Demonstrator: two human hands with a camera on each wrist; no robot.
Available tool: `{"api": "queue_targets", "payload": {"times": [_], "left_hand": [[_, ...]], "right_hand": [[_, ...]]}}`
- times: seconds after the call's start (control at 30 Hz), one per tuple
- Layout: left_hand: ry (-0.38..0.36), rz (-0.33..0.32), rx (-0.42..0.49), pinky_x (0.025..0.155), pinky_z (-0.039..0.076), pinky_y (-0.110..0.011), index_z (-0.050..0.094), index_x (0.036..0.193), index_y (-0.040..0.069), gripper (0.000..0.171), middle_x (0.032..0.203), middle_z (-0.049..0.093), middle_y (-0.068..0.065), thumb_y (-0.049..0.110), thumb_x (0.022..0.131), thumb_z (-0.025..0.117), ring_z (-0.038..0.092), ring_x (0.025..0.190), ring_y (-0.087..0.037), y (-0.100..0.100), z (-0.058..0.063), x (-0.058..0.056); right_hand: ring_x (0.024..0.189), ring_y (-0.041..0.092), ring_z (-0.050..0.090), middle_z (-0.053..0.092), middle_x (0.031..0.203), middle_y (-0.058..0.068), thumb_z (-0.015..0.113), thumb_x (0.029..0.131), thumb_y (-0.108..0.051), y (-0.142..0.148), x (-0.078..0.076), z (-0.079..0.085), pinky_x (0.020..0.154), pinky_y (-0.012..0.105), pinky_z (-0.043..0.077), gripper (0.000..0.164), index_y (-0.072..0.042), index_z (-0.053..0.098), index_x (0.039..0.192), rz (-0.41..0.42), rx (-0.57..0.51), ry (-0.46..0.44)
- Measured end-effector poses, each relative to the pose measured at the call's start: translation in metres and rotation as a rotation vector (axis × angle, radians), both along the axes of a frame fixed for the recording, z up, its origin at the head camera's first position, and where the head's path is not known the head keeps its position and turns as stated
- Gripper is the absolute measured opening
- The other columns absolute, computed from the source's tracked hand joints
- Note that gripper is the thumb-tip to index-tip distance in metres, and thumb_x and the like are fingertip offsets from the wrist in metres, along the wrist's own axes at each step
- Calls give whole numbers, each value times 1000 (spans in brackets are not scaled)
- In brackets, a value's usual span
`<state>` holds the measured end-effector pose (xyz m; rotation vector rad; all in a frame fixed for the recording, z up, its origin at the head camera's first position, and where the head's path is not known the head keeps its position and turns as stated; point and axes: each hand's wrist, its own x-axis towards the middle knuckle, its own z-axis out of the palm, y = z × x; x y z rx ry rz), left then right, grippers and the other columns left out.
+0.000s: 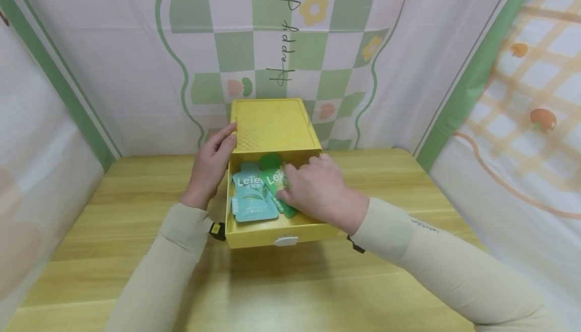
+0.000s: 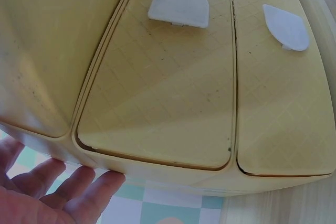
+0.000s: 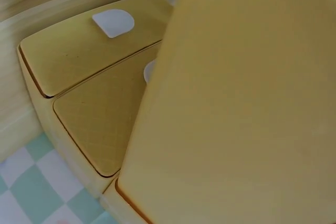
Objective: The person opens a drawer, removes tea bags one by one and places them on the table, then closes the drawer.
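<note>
The yellow drawer (image 1: 251, 239) has a white handle (image 1: 286, 241). By the drawer's left edge is a light blue pouch (image 1: 255, 203), then a green pouch (image 1: 274, 186). The cloth (image 1: 268, 44) has green-and-white checks.

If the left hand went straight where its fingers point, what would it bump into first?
Probably the yellow cabinet: the left hand is right at its side, maybe touching, though depth is hard to judge.
</note>
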<state>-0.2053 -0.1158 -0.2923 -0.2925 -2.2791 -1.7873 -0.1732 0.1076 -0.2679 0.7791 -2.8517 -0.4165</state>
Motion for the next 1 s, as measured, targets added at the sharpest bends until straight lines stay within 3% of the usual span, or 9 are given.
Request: {"api": "queue_targets", "payload": {"times": [0.2, 0.43, 0.67, 0.77, 1.0], "left_hand": [[-3, -3, 2, 111, 32, -48, 45, 149, 16, 53, 154, 40, -1, 42, 102, 40, 38, 136, -20, 0, -2, -1], [-2, 9, 6, 110, 34, -41, 47, 147, 17, 49, 152, 43, 1, 37, 102, 44, 40, 133, -14, 0, -5, -5], [28, 18, -3, 109, 35, -41, 49, 145, 30, 53, 149, 44, 12, 54, 98, 44, 40, 132, -11, -6, -27, -24], [33, 21, -4, 109, 35, -41, 50, 145, 30, 54, 148, 44, 13, 55, 98, 44, 41, 132, -10, -6, -29, -25], [36, 26, 1, 109, 35, -40, 50, 145, 29, 53, 148, 45, 13, 53, 98, 44, 41, 131, -9, -5, -28, -25]], "right_hand": [[56, 21, 43, 45, 54, -3, 49, 92, -59, 0, 0, -1, 56, 34, 28, 43, -17, 59, 90, 5, -5, 19], [56, 21, 41, 45, 57, -2, 50, 92, -57, 1, 2, -3, 55, 34, 26, 41, -16, 55, 87, 11, -25, 49], [60, 23, 44, 47, 64, 0, 54, 89, -61, 2, 4, -2, 57, 34, 29, 49, -14, 58, 102, -8, -22, 50], [60, 23, 44, 48, 66, 1, 57, 87, -61, 3, 5, -1, 57, 34, 31, 53, -14, 59, 112, -17, -33, 55], [50, 19, 40, 42, 60, 0, 65, 85, -45, 8, 9, -2, 46, 33, 32, 43, -11, 60, 111, 77, -159, 141]]}}
